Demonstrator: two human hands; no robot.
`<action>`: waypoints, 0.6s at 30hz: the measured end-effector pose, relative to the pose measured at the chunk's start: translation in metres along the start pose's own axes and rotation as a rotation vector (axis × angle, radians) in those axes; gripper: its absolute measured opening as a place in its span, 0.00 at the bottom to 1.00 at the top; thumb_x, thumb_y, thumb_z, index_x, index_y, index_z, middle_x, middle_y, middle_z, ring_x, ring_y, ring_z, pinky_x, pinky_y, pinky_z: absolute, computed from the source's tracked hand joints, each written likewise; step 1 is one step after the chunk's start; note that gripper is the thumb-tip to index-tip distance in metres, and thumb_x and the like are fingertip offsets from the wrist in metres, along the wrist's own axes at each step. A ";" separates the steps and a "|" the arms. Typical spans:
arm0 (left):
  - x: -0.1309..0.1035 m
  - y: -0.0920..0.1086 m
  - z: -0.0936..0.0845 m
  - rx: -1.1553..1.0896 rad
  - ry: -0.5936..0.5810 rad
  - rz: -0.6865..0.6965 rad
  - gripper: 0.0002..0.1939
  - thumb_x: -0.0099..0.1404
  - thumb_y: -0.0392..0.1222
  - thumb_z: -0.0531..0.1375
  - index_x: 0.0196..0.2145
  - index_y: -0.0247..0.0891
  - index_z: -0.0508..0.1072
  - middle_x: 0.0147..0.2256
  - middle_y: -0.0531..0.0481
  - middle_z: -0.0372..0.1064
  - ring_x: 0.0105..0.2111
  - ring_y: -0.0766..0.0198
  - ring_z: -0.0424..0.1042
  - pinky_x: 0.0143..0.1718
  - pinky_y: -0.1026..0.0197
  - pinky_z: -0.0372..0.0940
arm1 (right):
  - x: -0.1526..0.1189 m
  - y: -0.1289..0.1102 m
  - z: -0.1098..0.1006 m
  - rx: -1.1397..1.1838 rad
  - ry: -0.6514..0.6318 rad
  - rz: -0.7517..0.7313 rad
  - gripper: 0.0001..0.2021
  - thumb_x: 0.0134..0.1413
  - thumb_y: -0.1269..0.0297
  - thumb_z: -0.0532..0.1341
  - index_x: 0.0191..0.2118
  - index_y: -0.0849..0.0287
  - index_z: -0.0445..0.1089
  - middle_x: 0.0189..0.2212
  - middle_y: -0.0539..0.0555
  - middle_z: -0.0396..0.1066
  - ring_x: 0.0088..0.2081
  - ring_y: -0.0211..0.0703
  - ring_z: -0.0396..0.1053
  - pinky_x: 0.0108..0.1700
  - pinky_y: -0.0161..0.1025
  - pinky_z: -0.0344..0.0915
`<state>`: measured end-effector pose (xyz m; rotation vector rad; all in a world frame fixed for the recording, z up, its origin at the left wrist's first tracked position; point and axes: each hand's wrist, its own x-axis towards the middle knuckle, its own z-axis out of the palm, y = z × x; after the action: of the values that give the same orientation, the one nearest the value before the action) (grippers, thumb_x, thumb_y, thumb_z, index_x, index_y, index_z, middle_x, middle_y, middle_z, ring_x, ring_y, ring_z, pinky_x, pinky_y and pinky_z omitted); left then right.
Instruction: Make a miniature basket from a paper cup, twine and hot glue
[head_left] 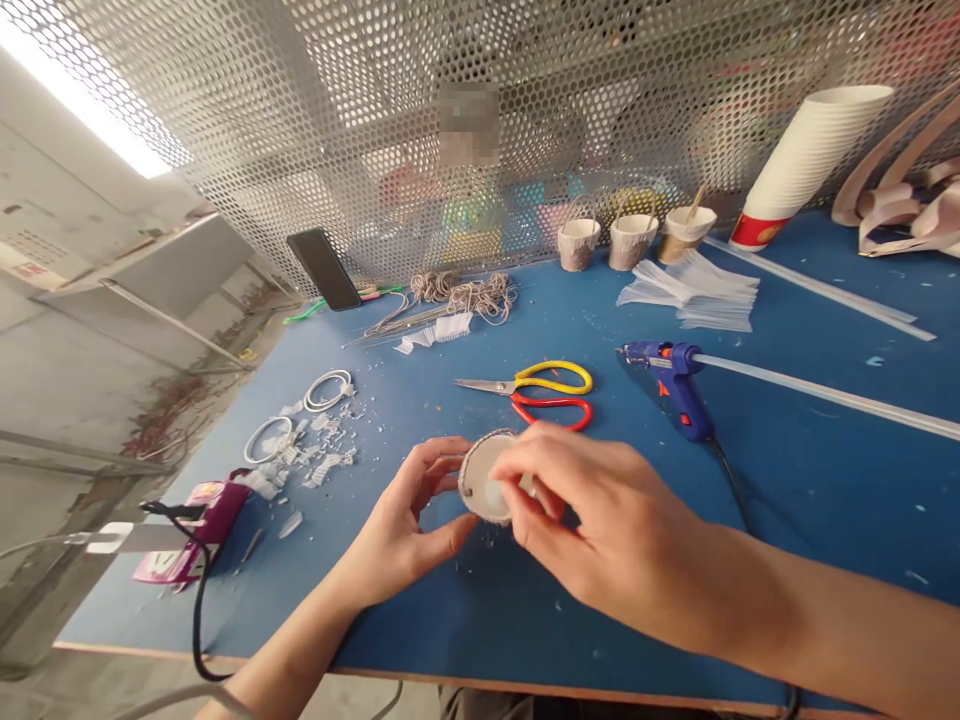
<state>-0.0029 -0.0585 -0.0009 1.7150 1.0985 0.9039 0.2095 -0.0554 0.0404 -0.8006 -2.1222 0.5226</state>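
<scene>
A small round cup (480, 478) with a cord-like rim faces up near the table's front edge. My left hand (420, 520) grips its left side between thumb and fingers. Over the cup's right side is my right hand (585, 505), its thumb and fingertips pinched together at the opening; what they hold, if anything, is too small to make out. Just beyond the hands lie scissors (551, 380) with one yellow and one red handle. To their right rests a blue glue gun (671, 385) with a long clear glue stick (825, 390) in its back.
Three small cups (577, 245), thin white strips (694, 290) and stacked paper cups (814, 160) stand or lie at the back. Left are white rings (328, 390), scraps (322, 450), a purple box (202, 530) and a phone (324, 268). Twine (480, 295) lies near the perforated screen (375, 130).
</scene>
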 end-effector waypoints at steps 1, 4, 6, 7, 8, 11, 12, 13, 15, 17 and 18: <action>0.000 -0.001 0.000 -0.004 0.000 -0.010 0.22 0.58 0.35 0.62 0.50 0.42 0.63 0.47 0.44 0.69 0.45 0.57 0.72 0.48 0.56 0.69 | 0.005 0.002 -0.002 -0.054 0.011 -0.062 0.10 0.61 0.73 0.51 0.41 0.57 0.67 0.37 0.54 0.73 0.38 0.41 0.70 0.42 0.38 0.66; 0.001 -0.004 0.000 0.000 0.013 -0.039 0.22 0.58 0.36 0.62 0.50 0.41 0.64 0.46 0.43 0.70 0.47 0.54 0.71 0.47 0.54 0.70 | 0.024 0.013 -0.006 -0.246 -0.113 -0.272 0.10 0.60 0.72 0.53 0.42 0.56 0.70 0.43 0.56 0.72 0.46 0.48 0.66 0.49 0.48 0.60; 0.002 -0.005 0.000 -0.003 0.011 -0.062 0.21 0.58 0.36 0.62 0.49 0.40 0.64 0.46 0.42 0.70 0.47 0.54 0.71 0.46 0.55 0.70 | 0.037 0.018 -0.006 -0.338 -0.267 -0.369 0.09 0.57 0.74 0.56 0.35 0.57 0.72 0.36 0.54 0.74 0.41 0.49 0.67 0.46 0.48 0.58; 0.003 -0.005 0.000 -0.010 0.009 -0.069 0.20 0.58 0.37 0.62 0.49 0.39 0.64 0.46 0.42 0.70 0.46 0.55 0.72 0.45 0.56 0.70 | 0.044 0.020 -0.005 -0.378 -0.339 -0.403 0.09 0.55 0.75 0.57 0.31 0.58 0.72 0.32 0.53 0.74 0.38 0.48 0.67 0.45 0.48 0.58; 0.003 -0.005 0.000 -0.019 0.008 -0.073 0.20 0.58 0.37 0.62 0.48 0.39 0.65 0.45 0.42 0.70 0.46 0.55 0.72 0.45 0.56 0.71 | 0.050 0.020 -0.004 -0.416 -0.409 -0.423 0.09 0.54 0.75 0.57 0.28 0.58 0.72 0.30 0.52 0.73 0.36 0.47 0.67 0.44 0.48 0.57; 0.004 -0.009 0.000 -0.051 0.016 -0.060 0.18 0.58 0.39 0.62 0.46 0.39 0.65 0.42 0.44 0.71 0.44 0.58 0.73 0.45 0.57 0.70 | 0.067 0.016 -0.004 -0.511 -0.582 -0.409 0.09 0.53 0.76 0.58 0.26 0.58 0.72 0.27 0.51 0.73 0.34 0.46 0.68 0.43 0.46 0.56; 0.004 -0.011 -0.001 -0.055 0.019 -0.062 0.18 0.59 0.39 0.62 0.46 0.39 0.64 0.41 0.45 0.72 0.43 0.58 0.73 0.45 0.57 0.70 | 0.072 0.013 -0.004 -0.532 -0.615 -0.406 0.09 0.52 0.76 0.59 0.26 0.58 0.72 0.27 0.51 0.73 0.34 0.45 0.68 0.43 0.45 0.55; 0.003 -0.013 -0.001 -0.052 0.023 -0.067 0.18 0.59 0.39 0.62 0.46 0.39 0.64 0.40 0.45 0.72 0.43 0.58 0.73 0.45 0.57 0.70 | 0.075 0.010 -0.003 -0.549 -0.635 -0.410 0.08 0.52 0.75 0.59 0.26 0.57 0.72 0.26 0.51 0.74 0.35 0.45 0.68 0.43 0.45 0.55; 0.002 -0.015 -0.002 -0.030 0.024 -0.090 0.18 0.59 0.40 0.62 0.46 0.37 0.64 0.40 0.44 0.72 0.42 0.57 0.73 0.43 0.56 0.70 | 0.078 0.006 -0.002 -0.580 -0.647 -0.436 0.08 0.51 0.75 0.60 0.25 0.57 0.72 0.26 0.51 0.74 0.35 0.46 0.69 0.44 0.45 0.55; 0.002 -0.017 -0.003 -0.004 0.035 -0.109 0.18 0.58 0.40 0.62 0.45 0.36 0.64 0.41 0.43 0.72 0.42 0.56 0.73 0.41 0.56 0.71 | 0.079 0.004 0.000 -0.606 -0.631 -0.470 0.09 0.51 0.74 0.60 0.24 0.56 0.72 0.26 0.51 0.74 0.34 0.45 0.69 0.44 0.45 0.55; 0.002 -0.016 -0.003 0.004 0.044 -0.113 0.18 0.58 0.40 0.63 0.45 0.36 0.65 0.41 0.43 0.73 0.43 0.56 0.73 0.41 0.56 0.71 | 0.078 0.004 0.001 -0.614 -0.623 -0.482 0.10 0.52 0.74 0.60 0.24 0.55 0.72 0.26 0.50 0.75 0.34 0.45 0.69 0.44 0.45 0.55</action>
<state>-0.0096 -0.0524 -0.0150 1.6251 1.2146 0.8731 0.1717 0.0014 0.0791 -0.4215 -3.0018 -0.1908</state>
